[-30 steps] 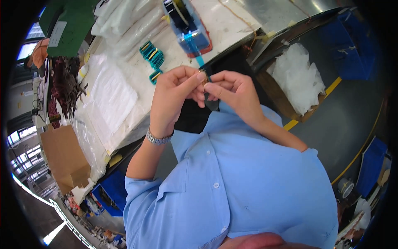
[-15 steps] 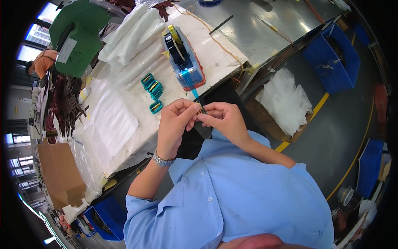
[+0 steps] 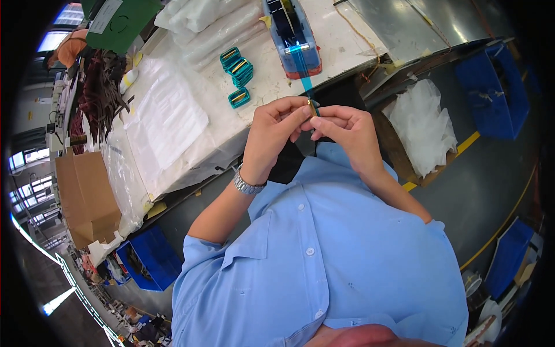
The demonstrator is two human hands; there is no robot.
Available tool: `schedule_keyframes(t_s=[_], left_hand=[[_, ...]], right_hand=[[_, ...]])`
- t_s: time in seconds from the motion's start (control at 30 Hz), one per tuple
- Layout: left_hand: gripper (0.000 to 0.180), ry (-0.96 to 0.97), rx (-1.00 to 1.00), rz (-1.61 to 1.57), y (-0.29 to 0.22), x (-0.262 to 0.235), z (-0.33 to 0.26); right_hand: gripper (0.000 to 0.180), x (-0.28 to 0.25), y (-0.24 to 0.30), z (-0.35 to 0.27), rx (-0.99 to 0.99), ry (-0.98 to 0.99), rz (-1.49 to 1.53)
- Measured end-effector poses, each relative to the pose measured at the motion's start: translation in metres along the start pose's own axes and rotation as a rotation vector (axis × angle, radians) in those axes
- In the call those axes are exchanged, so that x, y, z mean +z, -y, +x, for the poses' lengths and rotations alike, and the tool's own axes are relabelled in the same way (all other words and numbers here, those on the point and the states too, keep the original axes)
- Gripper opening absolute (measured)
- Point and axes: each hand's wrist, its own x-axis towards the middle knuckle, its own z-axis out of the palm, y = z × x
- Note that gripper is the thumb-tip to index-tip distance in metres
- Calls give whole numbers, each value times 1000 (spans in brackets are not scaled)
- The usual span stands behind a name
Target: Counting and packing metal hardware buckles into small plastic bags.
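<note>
My left hand [image 3: 270, 134] and my right hand [image 3: 354, 137] meet just off the table's front edge. Between their fingertips they pinch a small gold metal piece [image 3: 313, 108], mostly hidden by the fingers. A strip of blue tape [image 3: 302, 68] runs from the tape dispenser [image 3: 311, 47] down to this piece. Left of the dispenser lies a cluster of teal-wrapped rectangular metal pieces [image 3: 240, 70], gold showing in their middles. One more teal-wrapped piece [image 3: 239, 98] lies nearer my left hand.
White foam sheeting [image 3: 167, 110] and plastic-wrapped rolls [image 3: 211, 29] cover much of the white table [image 3: 338, 49]. A cardboard box of white plastic [image 3: 425, 130] stands right of me, beyond it a blue bin [image 3: 491, 98]. Another cardboard box [image 3: 87, 196] is at left.
The view has shifted, so the table and hands sit higher and further right. The gold piece shows more plainly between my fingertips, still at the tape's end.
</note>
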Motion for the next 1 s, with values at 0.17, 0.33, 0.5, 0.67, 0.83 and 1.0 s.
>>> schedule_keyframes(t_s=[0.17,0.33,0.5,0.67,0.83,1.0], left_hand=[[21,2,-31,-62,6,9,5],[18,-52,-15,-69,5,16,11],[18,-44,-93,-107,6,10,17],[21,-67,-266,-238,-1,7,23],[22,96,-371,-389,4,-10,29],[13,-31,-574,-536,-8,-4,31]], right_hand=[[28,-1,4,-3,7,-3,17],[28,-3,4,-2,24,-39,29],[24,-4,9,1,115,9,98],[21,-4,5,4,67,14,113],[17,-7,6,15,52,37,-28],[21,-8,29,26,43,0,-608]])
